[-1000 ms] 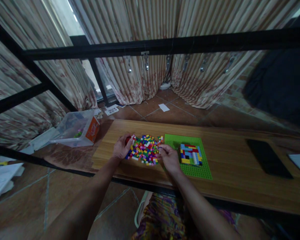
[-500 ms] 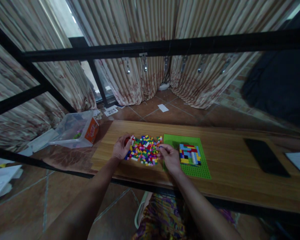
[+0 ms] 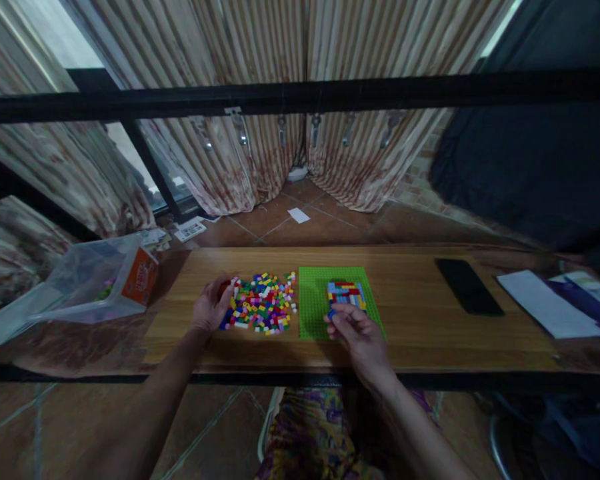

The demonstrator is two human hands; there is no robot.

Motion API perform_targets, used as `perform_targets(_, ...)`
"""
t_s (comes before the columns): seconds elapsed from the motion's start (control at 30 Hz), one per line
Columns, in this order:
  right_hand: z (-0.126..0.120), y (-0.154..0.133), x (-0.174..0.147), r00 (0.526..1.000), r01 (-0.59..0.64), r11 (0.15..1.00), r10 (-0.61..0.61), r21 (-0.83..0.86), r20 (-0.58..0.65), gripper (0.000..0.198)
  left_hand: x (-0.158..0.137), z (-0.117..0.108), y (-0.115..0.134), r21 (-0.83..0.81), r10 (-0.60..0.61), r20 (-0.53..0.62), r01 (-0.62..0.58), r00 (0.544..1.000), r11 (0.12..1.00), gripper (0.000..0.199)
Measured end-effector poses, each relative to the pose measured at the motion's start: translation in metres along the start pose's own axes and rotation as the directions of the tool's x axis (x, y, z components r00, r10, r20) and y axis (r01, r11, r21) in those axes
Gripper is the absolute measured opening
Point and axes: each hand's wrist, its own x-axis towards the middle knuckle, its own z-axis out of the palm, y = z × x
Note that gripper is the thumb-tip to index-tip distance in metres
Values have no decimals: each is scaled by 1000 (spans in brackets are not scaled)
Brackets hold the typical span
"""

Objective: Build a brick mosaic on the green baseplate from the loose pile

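Observation:
A loose pile of small multicoloured toy bricks (image 3: 263,303) lies on the wooden table. At its left edge rests my left hand (image 3: 211,305), thumb apart from the curved fingers, touching the outer bricks. Between the thumb and fingers of my right hand (image 3: 361,339) is a small blue brick (image 3: 332,313). That hand hovers over the green baseplate (image 3: 313,293), just in front of a block of joined coloured bricks (image 3: 347,291). The hand hides the near part of this build.
The wooden tabletop (image 3: 420,340) also bears a black phone (image 3: 469,287) and white papers (image 3: 547,303) on the right. A clear plastic box (image 3: 95,280) with an orange label stands at the left. A black metal bar (image 3: 280,97) crosses beyond the table.
My right hand has moved from the pile's right edge to above the baseplate, carrying the blue brick. My left hand stays by the pile. The camera view has turned right.

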Motion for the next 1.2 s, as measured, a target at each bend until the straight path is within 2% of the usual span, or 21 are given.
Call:
perform_targets(0.17, -55, -9, -1, 975, -9, 996, -11, -89, -222, 41, 2, -1, 0, -6, 0, -4, 0, 1000, 1000, 44)
perform_targets(0.3, -76, -11, 11, 953, 7, 995, -38, -102, -300, 43, 3, -2, 3, 7, -1, 9, 0, 1000, 1000, 46)
perform_targets(0.73, -71, -7, 41, 964, 9, 962, -81, -271, -253, 45, 4, -2, -1, 10, 3, 36, -4, 999, 1000, 47)
perform_targets(0.97, -72, 0, 43, 947, 57, 846, -214, -531, -240, 45, 3, -3, 4, 35, -25, 31, 24, 999, 999, 50)
perform_targets(1.2, -71, 7, 44, 931, 99, 757, -299, -646, -208, 48, 3, -4, 4, 34, -18, 30, 17, 999, 999, 51)
